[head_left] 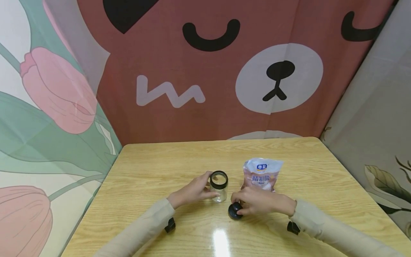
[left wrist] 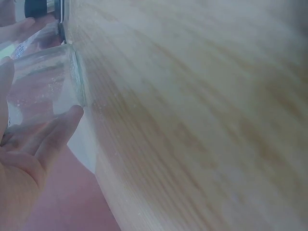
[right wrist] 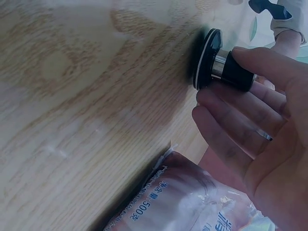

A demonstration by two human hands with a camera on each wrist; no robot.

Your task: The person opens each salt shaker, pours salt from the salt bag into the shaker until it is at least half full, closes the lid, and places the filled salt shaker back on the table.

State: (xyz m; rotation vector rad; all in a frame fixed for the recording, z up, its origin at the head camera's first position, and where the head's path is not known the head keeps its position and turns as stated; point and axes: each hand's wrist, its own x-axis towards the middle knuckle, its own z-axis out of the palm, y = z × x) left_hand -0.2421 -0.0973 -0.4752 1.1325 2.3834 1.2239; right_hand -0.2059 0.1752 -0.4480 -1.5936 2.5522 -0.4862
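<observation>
Left grip: holds the glass jar, curled round it from its 9 o'clock side.
Right grip: narrow, pinching the knob of the black lid from its 3 o'clock side; a silver ring sits on one finger.
Glass jar: upright near the middle of the table, clear-walled, its uncovered mouth facing up inside a black rim.
Black lid: at 5 o'clock from the jar, just beside it, knob up; I cannot tell whether its underside touches the table.
Salt bag: at 1 o'clock from the lid, white above and pink below, with blue print; the right grip hides part of its lower front, and contact between them is unclear.
Beige sleeves: reaching in from 7 and 5 o'clock, a small black device below each wrist.
Table: pale wood, a bright reflection at 6 o'clock.
Bear cloth: beyond the table, at 12 o'clock.
Flower cloth: at 10 o'clock.
Leaf cloth: at 2 o'clock.
</observation>
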